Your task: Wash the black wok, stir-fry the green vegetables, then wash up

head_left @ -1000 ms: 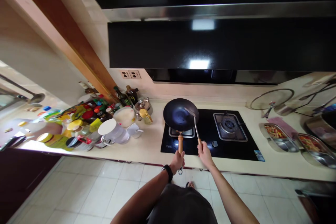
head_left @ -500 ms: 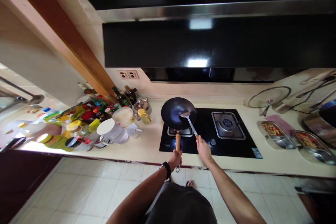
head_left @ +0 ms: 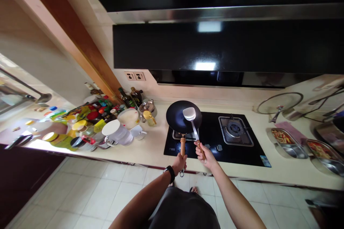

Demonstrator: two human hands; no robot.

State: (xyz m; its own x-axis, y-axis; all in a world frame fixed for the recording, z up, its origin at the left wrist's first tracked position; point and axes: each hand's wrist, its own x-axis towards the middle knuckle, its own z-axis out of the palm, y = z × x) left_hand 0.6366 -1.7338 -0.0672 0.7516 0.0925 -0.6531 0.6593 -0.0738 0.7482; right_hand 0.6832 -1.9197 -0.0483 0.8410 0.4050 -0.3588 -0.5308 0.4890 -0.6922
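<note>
We note a cream stone surface (head_left: 158, 157) carrying a black glass hob (head_left: 242, 155), with a steel-framed right burner (head_left: 235, 128). Over the left burner (head_left: 185, 135) sits a dark steel wok (head_left: 178, 116), rounded and smooth; whether it touches the burner we cannot tell. Left hand (head_left: 178, 163): fingers (head_left: 177, 159) clamped around the wok's wooden handle (head_left: 182, 146). Right hand (head_left: 206, 156): fingers (head_left: 198, 152) clamped on the wooden grip (head_left: 201, 150) of a steel spatula (head_left: 190, 114), its flat blade over the wok's interior, contact unclear.

Cream countertop (head_left: 150, 159) with black gas hob (head_left: 242, 155), steel food trays (head_left: 288, 143), glass lid (head_left: 279, 103)
</note>
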